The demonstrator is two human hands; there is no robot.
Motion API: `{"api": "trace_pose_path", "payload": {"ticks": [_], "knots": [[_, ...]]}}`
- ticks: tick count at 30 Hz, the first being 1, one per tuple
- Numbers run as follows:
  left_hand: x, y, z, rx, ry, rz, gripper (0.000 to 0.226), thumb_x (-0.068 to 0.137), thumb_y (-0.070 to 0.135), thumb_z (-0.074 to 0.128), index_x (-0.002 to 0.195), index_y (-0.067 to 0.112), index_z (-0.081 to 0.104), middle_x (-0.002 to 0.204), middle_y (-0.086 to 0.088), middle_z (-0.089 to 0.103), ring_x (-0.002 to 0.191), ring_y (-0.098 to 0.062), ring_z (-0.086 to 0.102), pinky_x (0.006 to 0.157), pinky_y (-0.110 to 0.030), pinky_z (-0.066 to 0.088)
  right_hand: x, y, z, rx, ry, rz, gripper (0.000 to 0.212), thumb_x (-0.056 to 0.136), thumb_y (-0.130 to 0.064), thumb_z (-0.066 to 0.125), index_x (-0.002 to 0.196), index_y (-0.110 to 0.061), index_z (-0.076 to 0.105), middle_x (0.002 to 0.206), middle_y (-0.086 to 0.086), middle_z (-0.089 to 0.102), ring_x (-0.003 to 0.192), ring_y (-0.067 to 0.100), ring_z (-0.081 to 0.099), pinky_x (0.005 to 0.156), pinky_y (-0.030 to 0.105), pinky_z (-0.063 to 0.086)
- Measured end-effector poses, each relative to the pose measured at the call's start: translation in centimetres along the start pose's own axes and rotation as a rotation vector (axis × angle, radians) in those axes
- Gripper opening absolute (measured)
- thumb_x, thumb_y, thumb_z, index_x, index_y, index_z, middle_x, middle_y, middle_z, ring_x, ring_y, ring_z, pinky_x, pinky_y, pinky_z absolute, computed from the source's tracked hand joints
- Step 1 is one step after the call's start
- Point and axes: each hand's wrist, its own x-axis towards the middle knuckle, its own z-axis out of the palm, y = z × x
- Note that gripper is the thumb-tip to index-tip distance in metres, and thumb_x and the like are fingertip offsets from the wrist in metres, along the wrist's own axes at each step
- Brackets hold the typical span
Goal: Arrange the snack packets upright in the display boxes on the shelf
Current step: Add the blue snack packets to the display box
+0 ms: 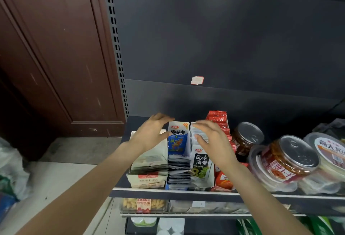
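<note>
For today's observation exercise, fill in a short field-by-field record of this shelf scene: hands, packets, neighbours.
left hand: open, fingers at the top of the blue-and-white upright packet
right hand: open, over the white packets in the seaweed display box
leftmost box: beige packets leaning back
right of seaweed box: red packets in a row
further right: foil-lidded jars, tilted

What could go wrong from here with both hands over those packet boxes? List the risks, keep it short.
1. The blue-and-white packet stands taller than the flat-lying packets in front of it; a brush from the left hand could tip it over.
2. The right hand hovers over the white packet row, close beside the red packets; a sideways sweep may knock them askew.
3. The jars right of the boxes look tilted and crowded, so a nudge might shift them.
</note>
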Motion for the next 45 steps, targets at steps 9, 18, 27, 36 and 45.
{"api": "trace_pose_path", "payload": {"ticks": [9,18,27,36,45], "knots": [[-5.4,-2.9,-1.5,0.214,-0.151,-0.062,0.101,0.073,0.076,0.052,0.150,0.025,0.013,0.157,0.006,0.018,0.143,-0.017,0.017,0.115,-0.036,0.015,-2.0,-3.7,2.2,-0.008,-0.379,0.062,0.036,0.091,-0.027,0.059,0.127,-0.023,0.058,0.121,0.000,0.064,0.108,0.015,0.060,0.094,0.030,0.047],[-6.4,-2.3,-1.6,0.186,-0.233,0.034,0.111,0.070,0.074,0.058,0.151,0.024,0.002,0.159,0.008,-0.001,0.146,-0.013,-0.002,0.116,-0.035,-0.005,-1.4,-5.8,2.3,-0.308,-0.272,-0.015,0.026,0.093,-0.013,0.050,0.110,-0.022,0.066,0.109,-0.001,0.063,0.099,0.020,0.059,0.076,0.029,0.043],[-6.3,-1.7,-2.4,0.176,-0.233,0.002,0.102,0.074,0.071,0.057,0.151,0.024,0.008,0.159,0.007,0.005,0.146,-0.016,0.005,0.117,-0.036,0.003,-1.9,-6.2,-0.6,0.044,0.119,0.107,0.011,0.085,-0.020,0.067,0.091,-0.015,0.074,0.089,0.001,0.067,0.075,0.014,0.061,0.070,0.031,0.052],[-5.2,-0.2,-3.7,-0.211,-0.071,-0.025,0.048,0.091,0.034,0.059,0.134,0.018,0.047,0.095,0.000,0.060,0.093,-0.013,0.059,0.079,-0.018,0.042,-2.5,-8.2,-4.8,0.404,0.402,0.261,0.007,0.085,-0.014,0.067,0.082,-0.018,0.071,0.077,-0.010,0.068,0.077,0.004,0.064,0.072,0.020,0.052],[-5.8,1.0,-4.5,-1.016,-0.141,-0.280,0.016,0.092,0.020,0.058,0.101,0.009,0.066,0.094,-0.009,0.071,0.071,-0.005,0.068,0.069,-0.014,0.051,-5.9,-7.9,-6.5,0.712,0.476,0.306,0.013,0.081,-0.012,0.069,0.078,-0.024,0.070,0.087,-0.003,0.070,0.081,0.011,0.066,0.072,0.020,0.053]]}}
